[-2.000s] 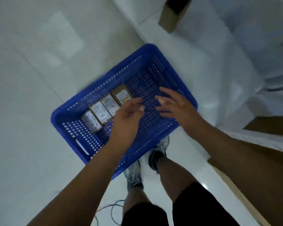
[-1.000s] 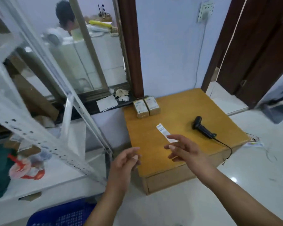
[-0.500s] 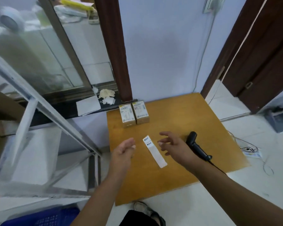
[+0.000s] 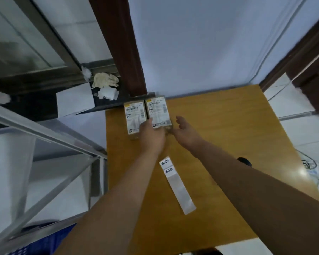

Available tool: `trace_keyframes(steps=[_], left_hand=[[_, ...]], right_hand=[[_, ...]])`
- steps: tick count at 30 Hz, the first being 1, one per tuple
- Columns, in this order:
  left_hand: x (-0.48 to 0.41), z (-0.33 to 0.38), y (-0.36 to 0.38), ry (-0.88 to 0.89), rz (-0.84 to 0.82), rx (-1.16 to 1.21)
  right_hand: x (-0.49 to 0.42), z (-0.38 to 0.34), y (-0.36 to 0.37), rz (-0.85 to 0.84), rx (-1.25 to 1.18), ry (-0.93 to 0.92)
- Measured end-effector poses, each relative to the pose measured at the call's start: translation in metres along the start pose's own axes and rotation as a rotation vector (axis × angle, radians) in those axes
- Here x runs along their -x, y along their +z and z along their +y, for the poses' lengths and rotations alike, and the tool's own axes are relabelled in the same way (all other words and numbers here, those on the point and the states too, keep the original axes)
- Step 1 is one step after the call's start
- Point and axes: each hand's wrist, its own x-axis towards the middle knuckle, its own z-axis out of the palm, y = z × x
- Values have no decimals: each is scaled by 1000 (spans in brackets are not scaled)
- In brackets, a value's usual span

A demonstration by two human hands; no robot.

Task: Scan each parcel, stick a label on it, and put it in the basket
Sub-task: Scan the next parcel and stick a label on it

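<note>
two labelled parcels [image 4: 146,115] touching, label strip [image 4: 177,184] nearby

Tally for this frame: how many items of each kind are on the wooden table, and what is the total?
Parcels: 2, a left parcel and a right parcel, side by side at the far edge
Label strips: 1, the label strip
Scanners: 1, the scanner, mostly hidden behind the right forearm
Total: 4
</note>
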Motion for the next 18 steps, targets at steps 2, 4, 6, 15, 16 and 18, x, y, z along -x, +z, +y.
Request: trace_keyframes(steps=[2,4,6,15,16,18], left_hand=[[-7,-2,9,18,36,-15],[-8,-1,16,13,52,-2],[2,5,21,-30,36,39],[156,-33,53,-169,-77,128],[170,-43,61,-201,-99,124],[192,-58,78,-229,-120,86]], right_hand=[[-16,3,0,-34,-15,-37],[-20,5,-2,-50,-69,-74],[-8,8,-11,-35,-105,-97],[160,100,-73,-145,-95,76],[172,114,-77,-158,-92,90],[186,137,-84,-211,-88,98]])
